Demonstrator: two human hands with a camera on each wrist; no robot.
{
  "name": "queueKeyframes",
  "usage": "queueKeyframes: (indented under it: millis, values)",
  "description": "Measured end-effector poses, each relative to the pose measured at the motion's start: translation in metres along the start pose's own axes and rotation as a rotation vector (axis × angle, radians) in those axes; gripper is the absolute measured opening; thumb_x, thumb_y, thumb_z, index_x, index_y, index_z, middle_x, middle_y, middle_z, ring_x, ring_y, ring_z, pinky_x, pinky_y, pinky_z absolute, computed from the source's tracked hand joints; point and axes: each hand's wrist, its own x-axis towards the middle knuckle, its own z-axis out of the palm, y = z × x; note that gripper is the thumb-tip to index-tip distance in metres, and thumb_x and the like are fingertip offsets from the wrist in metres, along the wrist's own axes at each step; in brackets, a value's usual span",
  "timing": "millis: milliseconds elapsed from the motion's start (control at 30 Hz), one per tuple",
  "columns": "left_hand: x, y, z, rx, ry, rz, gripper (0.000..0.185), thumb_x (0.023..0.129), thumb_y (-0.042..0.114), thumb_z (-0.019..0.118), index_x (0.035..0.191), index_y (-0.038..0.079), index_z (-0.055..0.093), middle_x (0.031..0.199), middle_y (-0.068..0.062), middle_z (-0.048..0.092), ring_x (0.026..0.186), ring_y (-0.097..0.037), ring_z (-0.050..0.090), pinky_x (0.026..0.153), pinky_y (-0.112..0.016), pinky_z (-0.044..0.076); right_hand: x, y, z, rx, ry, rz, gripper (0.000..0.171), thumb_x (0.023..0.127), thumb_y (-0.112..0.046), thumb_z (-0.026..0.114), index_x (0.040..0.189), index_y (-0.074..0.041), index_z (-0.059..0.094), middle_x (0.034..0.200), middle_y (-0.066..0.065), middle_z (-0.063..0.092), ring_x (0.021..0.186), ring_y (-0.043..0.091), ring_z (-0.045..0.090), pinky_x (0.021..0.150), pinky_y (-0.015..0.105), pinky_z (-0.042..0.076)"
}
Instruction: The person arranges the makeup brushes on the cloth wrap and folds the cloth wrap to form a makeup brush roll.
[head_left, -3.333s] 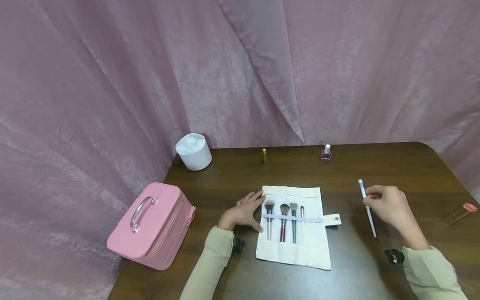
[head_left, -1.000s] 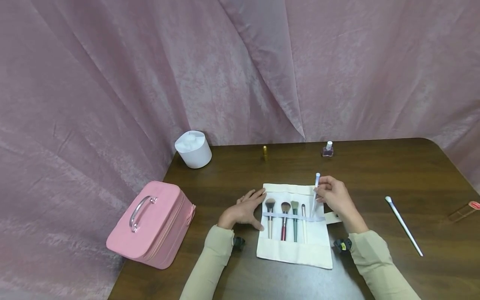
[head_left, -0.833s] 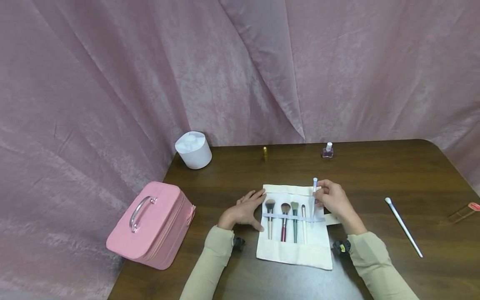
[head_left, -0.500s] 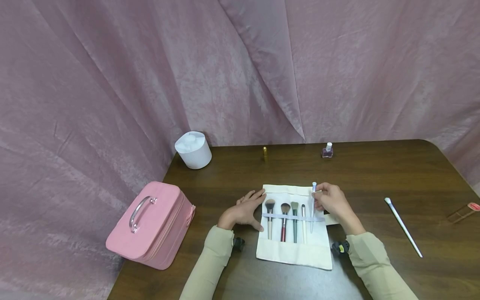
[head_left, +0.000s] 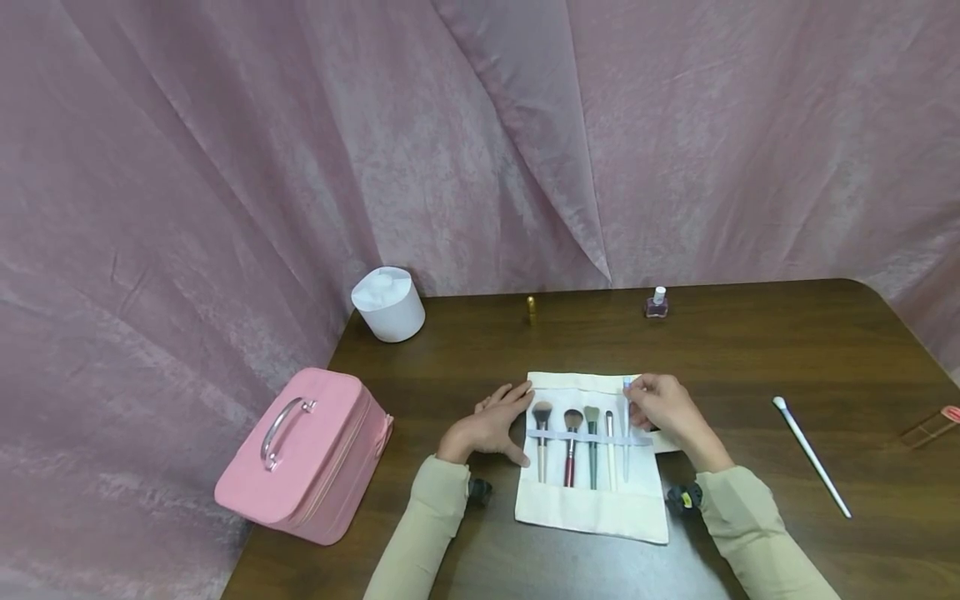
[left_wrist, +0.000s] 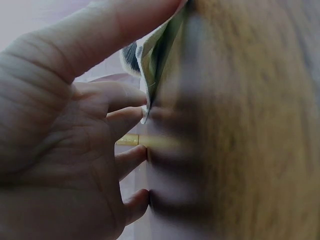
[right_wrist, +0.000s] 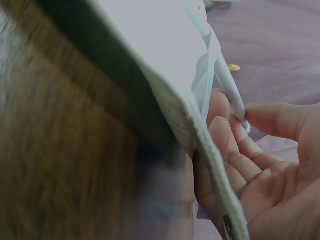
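A cream brush roll (head_left: 592, 500) lies open on the dark wooden table (head_left: 750, 350), with several makeup brushes (head_left: 570, 442) tucked under its elastic band. My right hand (head_left: 636, 402) pinches the top of a thin pale brush (head_left: 626, 433) that sits under the band at the right end of the row. The right wrist view shows that pale brush (right_wrist: 227, 85) between thumb and fingers (right_wrist: 222, 120), beside the roll's cloth (right_wrist: 165, 50). My left hand (head_left: 513, 425) rests flat at the roll's left edge. In the left wrist view its fingers (left_wrist: 132, 155) touch the table beside the roll's edge (left_wrist: 152, 55).
A long white brush (head_left: 813, 457) lies loose to the right. A pink case (head_left: 303, 454) with a metal handle sits at the left edge. At the back stand a white cylinder (head_left: 387, 304), a gold tube (head_left: 530, 310) and a nail polish bottle (head_left: 656, 303). A red-capped item (head_left: 930, 425) lies far right.
My right hand carried the pale brush from the right side of the table to the roll and slid it down under the elastic band. The left hand stayed put.
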Motion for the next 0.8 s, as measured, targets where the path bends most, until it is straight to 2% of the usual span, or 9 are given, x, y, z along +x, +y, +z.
queueKeyframes:
  millis: [233,467,700,800]
  values:
    - [-0.0001,0.0002,0.0001,0.002,-0.001,-0.003,0.111,0.075,0.027,0.092,0.162,0.012,0.025,0.17,0.003,0.008,0.154,-0.027,0.003,0.115,-0.064,0.013,-0.0008,0.0014,-0.0008,-0.061,-0.018,0.003,0.023,0.099,-0.01,0.057,0.098,0.009,0.069,0.069,0.006,0.058,0.058,0.015,0.052,0.052,0.027,0.044]
    - [0.0009,-0.0013,0.0006,0.016,-0.01,-0.001,0.111,0.075,0.029,0.092,0.162,0.012,0.024,0.17,0.003,0.007,0.154,-0.027,0.003,0.116,-0.064,0.014,-0.0025,0.0021,-0.0012,-0.142,-0.032,-0.025,0.022,0.096,-0.011,0.06,0.087,0.004,0.074,0.056,0.0,0.048,0.054,0.016,0.044,0.056,0.031,0.037]
    - [0.0012,-0.0005,-0.0002,0.021,-0.01,-0.001,0.111,0.075,0.029,0.092,0.162,0.011,0.025,0.17,0.003,0.007,0.154,-0.028,0.004,0.116,-0.063,0.014,-0.0051,-0.001,-0.0017,-0.246,-0.035,-0.031,0.023,0.093,-0.014,0.064,0.095,0.005,0.078,0.08,0.008,0.062,0.071,0.022,0.047,0.06,0.034,0.035]
    - [0.0009,-0.0001,-0.0001,0.019,-0.008,-0.002,0.111,0.075,0.028,0.092,0.162,0.011,0.025,0.17,0.003,0.008,0.154,-0.028,0.004,0.116,-0.063,0.014,-0.0058,-0.0015,-0.0006,-0.268,-0.043,-0.025,0.02,0.092,-0.013,0.066,0.091,0.003,0.078,0.08,0.008,0.061,0.069,0.021,0.046,0.059,0.033,0.035]
